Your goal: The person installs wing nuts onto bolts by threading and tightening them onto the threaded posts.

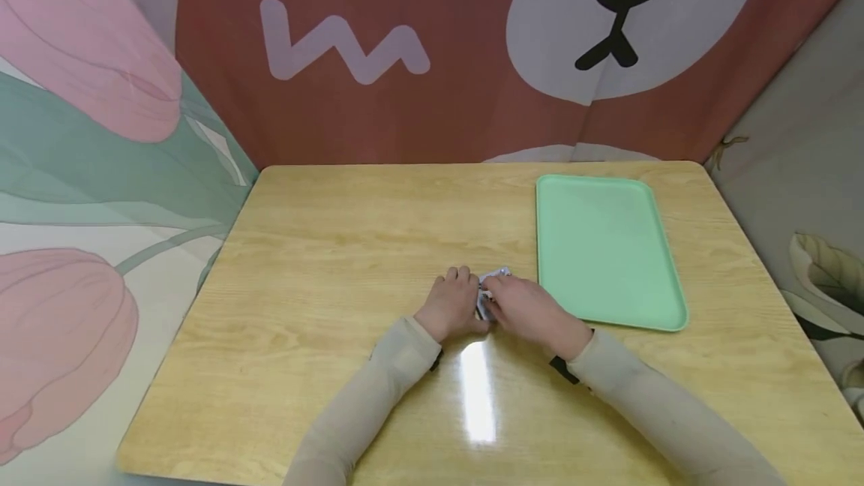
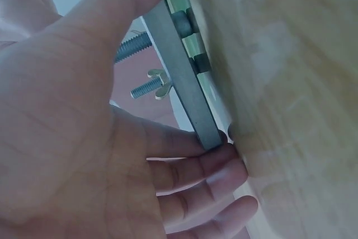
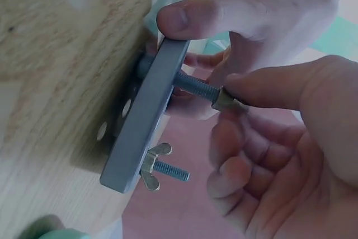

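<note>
A flat grey metal block (image 3: 146, 116) stands on small feet close over the table, with two threaded bolts rising from it. My left hand (image 1: 451, 307) grips the block by its ends, thumb at one end and fingers at the other. With thumb and fingertips my right hand (image 1: 529, 311) pinches a brass-coloured nut (image 3: 225, 100) at the tip of the longer bolt (image 3: 196, 87). On the shorter bolt (image 3: 172, 170) a wing nut (image 3: 150, 166) sits down near the block. In the head view both hands cover most of the block.
A green tray (image 1: 607, 253) lies on the wooden table (image 1: 351, 246), right of the hands and close to the right forearm. Printed cloth (image 1: 405, 118) hangs behind the table's back edge and along both sides.
</note>
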The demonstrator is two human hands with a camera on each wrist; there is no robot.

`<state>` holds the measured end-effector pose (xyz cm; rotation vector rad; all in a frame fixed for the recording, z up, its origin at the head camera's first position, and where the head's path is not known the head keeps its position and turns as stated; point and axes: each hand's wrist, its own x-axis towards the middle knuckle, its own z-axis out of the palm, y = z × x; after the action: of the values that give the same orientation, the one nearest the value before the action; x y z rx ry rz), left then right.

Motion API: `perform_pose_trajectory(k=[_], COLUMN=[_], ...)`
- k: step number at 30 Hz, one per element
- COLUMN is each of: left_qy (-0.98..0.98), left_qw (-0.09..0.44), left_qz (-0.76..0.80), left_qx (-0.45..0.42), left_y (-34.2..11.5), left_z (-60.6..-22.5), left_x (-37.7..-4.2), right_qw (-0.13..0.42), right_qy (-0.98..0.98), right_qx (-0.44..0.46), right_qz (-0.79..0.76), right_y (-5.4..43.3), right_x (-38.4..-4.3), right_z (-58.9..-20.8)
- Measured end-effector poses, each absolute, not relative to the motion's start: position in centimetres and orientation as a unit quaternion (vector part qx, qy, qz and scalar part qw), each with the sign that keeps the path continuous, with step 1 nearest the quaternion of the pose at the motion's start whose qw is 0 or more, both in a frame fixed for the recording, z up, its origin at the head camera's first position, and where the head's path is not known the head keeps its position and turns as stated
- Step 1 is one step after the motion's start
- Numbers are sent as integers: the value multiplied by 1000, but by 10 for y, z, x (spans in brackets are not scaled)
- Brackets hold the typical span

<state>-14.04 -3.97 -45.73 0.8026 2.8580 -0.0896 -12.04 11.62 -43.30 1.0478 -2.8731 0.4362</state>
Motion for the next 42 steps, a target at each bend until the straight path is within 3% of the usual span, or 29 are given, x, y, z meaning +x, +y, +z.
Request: perform_pose_trajectory(k=[9, 18, 35, 42], left_qy=[959, 958, 960, 958], left_qw=[88, 90, 83, 92], left_qz=[-27, -31, -30, -39], left_qx=[266, 269, 267, 270], left_y=[-40, -40, -40, -39], left_z=[-455, -454, -453, -453], left_x=[-137, -138, -138, -138], right_qw=[-20, 61, -6, 31], right_qy=[-915, -921, -919, -928], right_qx=[379, 367, 378, 359], right_qz=[139, 113, 110, 97], right_y=[119, 119, 117, 117], right_x=[-116, -119, -116, -119], right_z=[-427, -429, -426, -428])
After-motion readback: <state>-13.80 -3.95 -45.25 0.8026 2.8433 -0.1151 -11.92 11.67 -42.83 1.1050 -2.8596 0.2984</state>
